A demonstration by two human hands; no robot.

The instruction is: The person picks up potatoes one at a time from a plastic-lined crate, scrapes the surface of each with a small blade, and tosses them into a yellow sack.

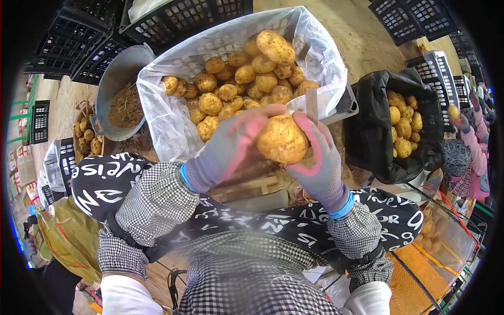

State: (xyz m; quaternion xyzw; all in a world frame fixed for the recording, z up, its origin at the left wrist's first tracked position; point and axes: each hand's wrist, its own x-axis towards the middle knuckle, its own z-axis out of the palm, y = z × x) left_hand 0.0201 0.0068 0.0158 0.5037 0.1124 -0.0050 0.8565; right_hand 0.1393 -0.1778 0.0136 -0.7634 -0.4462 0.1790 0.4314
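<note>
A large yellow potato [283, 139] with soil on its skin is gripped by my right hand [321, 155], thumb below it and fingers along its right side. My left hand [228, 144], smeared by motion, is at the potato's left side, its fingertips by the top edge. Both hands wear grey gloves with pink fingers and blue cuffs. Just beyond them, a crate lined with a white plastic bag [173, 126] holds a heap of potatoes [244, 76]. A narrow flat strip [311, 104] stands up behind my right fingers.
To the left is a bucket [105, 79] with dry soil and plant bits. On the right, a black-lined crate [362, 126] holds more potatoes. Black plastic crates [184, 23] stand at the back. A co-worker [470, 152] at far right holds a potato. Patterned black fabric [262, 223] covers my lap.
</note>
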